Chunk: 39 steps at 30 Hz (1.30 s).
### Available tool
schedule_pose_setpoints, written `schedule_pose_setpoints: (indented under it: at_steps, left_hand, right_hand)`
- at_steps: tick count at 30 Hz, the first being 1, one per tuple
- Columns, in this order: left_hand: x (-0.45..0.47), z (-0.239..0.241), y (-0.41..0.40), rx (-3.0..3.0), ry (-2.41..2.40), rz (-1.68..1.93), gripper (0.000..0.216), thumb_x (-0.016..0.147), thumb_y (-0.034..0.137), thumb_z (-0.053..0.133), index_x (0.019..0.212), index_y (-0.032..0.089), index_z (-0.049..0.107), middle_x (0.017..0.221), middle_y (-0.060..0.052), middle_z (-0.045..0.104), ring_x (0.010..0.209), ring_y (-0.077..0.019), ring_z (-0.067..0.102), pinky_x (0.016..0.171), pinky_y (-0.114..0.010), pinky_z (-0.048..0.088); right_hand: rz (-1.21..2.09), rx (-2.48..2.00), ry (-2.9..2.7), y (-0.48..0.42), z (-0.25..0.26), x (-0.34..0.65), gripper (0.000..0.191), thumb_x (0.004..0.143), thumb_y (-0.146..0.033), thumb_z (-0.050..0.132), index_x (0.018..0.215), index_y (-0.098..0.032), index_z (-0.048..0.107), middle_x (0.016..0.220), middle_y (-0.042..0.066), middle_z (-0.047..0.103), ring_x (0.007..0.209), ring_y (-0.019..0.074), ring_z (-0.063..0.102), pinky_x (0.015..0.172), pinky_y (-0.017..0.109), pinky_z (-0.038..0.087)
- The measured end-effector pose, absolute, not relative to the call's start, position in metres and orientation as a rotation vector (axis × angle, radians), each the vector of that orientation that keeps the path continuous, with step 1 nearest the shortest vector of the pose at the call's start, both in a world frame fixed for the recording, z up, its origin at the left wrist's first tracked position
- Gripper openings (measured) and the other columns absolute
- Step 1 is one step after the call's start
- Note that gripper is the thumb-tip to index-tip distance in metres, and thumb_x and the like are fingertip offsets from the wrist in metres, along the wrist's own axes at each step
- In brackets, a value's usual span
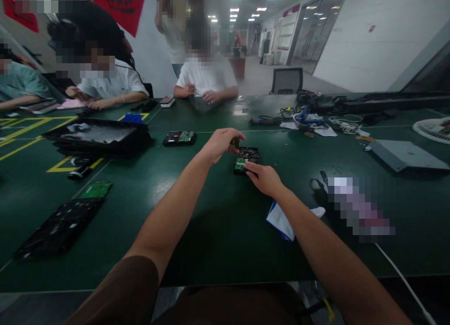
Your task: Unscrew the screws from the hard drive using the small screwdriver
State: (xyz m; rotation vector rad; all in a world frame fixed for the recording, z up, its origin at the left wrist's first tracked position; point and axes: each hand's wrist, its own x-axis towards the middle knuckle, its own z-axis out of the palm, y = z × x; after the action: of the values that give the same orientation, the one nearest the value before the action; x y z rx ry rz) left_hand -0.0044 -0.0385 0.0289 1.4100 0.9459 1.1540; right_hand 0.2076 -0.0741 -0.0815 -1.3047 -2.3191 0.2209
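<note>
A black hard drive (pixel 250 154) with a green circuit board lies on the dark green table (pixel 218 222), in the middle, an arm's length away. My left hand (pixel 221 144) hovers over its far left corner, fingers pinched round a small dark tool, likely a screwdriver (pixel 235 142). My right hand (pixel 263 177) rests at the drive's near edge, fingers curled against it and pressing on it.
A second drive (pixel 179 137) lies to the left, beside a stack of black trays (pixel 96 136). A laptop shell (pixel 59 226) and green board (pixel 95 190) sit near left. A blue-white cloth (pixel 281 220) lies under my right forearm. Cables (pixel 309 116) are far right. People sit opposite.
</note>
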Motion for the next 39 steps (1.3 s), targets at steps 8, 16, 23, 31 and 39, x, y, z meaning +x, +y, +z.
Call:
schedule_pose_setpoints:
  at_steps: [8, 16, 23, 31, 39]
  left_hand:
    - [-0.0005, 0.0225, -0.0371, 1.228, 0.81, 1.047, 0.019, 0.086, 0.031, 0.062, 0.087, 0.014, 0.068, 0.083, -0.01, 0.069, 0.078, -0.0199, 0.067, 0.063, -0.032, 0.06]
    - [-0.0049, 0.0246, -0.035, 1.439, 1.027, 1.182, 0.022, 0.087, 0.032, 0.06, 0.083, 0.014, 0.073, 0.091, -0.009, 0.067, 0.081, -0.0166, 0.062, 0.059, -0.024, 0.055]
    - [-0.0025, 0.027, -0.04, 1.238, 0.85, 1.003, 0.018, 0.087, 0.029, 0.06, 0.087, 0.012, 0.067, 0.085, -0.012, 0.071, 0.081, -0.0192, 0.068, 0.068, -0.03, 0.058]
    - [-0.0053, 0.0264, -0.0348, 1.569, 1.105, 1.186, 0.024, 0.086, 0.031, 0.058, 0.077, 0.015, 0.074, 0.085, -0.009, 0.065, 0.08, -0.0172, 0.061, 0.055, -0.021, 0.051]
    - [-0.0039, 0.0288, -0.0405, 1.277, 0.87, 1.014, 0.018, 0.088, 0.029, 0.061, 0.092, 0.013, 0.068, 0.086, -0.012, 0.072, 0.079, -0.0199, 0.068, 0.062, -0.029, 0.057]
  right_hand:
    - [0.221, -1.313, -2.322, -0.073, -0.0836, 0.2074, 0.039, 0.103, -0.035, 0.057, 0.141, -0.037, 0.066, 0.149, -0.004, 0.062, 0.128, 0.0282, 0.067, 0.111, 0.05, 0.055]
    - [0.208, -1.288, -2.327, -0.0732, -0.0836, 0.2081, 0.038, 0.104, -0.034, 0.056, 0.14, -0.033, 0.067, 0.149, -0.002, 0.062, 0.126, 0.0274, 0.068, 0.11, 0.049, 0.055]
    - [0.224, -1.307, -2.304, -0.0742, -0.0826, 0.2069, 0.039, 0.102, -0.032, 0.06, 0.14, -0.036, 0.068, 0.147, -0.001, 0.064, 0.126, 0.0297, 0.068, 0.11, 0.05, 0.055]
    - [0.214, -1.298, -2.329, -0.0733, -0.0819, 0.2076, 0.038, 0.103, -0.033, 0.057, 0.14, -0.035, 0.067, 0.148, -0.002, 0.063, 0.125, 0.0278, 0.069, 0.109, 0.049, 0.056]
    - [0.201, -1.284, -2.321, -0.0713, -0.0864, 0.2082, 0.038, 0.104, -0.034, 0.056, 0.14, -0.035, 0.067, 0.148, -0.002, 0.063, 0.127, 0.0279, 0.068, 0.11, 0.05, 0.055]
